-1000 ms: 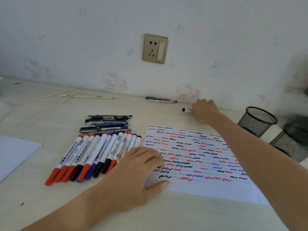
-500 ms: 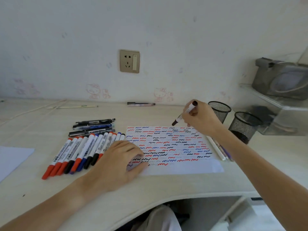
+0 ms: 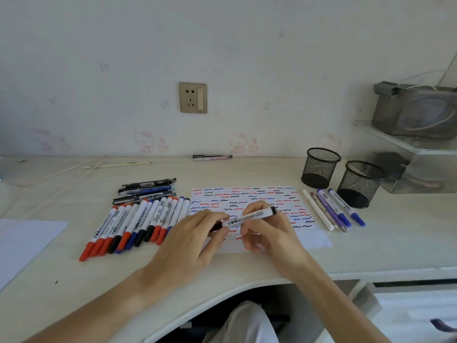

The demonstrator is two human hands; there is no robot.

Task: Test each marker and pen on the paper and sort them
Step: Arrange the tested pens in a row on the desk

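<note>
Both hands hold 1 white marker [image 3: 249,217] level above the paper [image 3: 277,206]: the left hand [image 3: 195,240] pinches its dark cap end, the right hand [image 3: 268,232] curls round the barrel. Left of this grip, a row of markers [image 3: 134,222] lies on the worktop [image 3: 74,280], pens [image 3: 146,190] behind it. Right of the grip, 4 more pens [image 3: 332,210] lie beside 2 mesh cups [image 3: 320,167].

One head-worn wide-angle view, looking forward and down from above the desk [image 3: 321,263], close over the paper [image 3: 249,194], facing the wall [image 3: 247,58] with its socket [image 3: 193,97]
</note>
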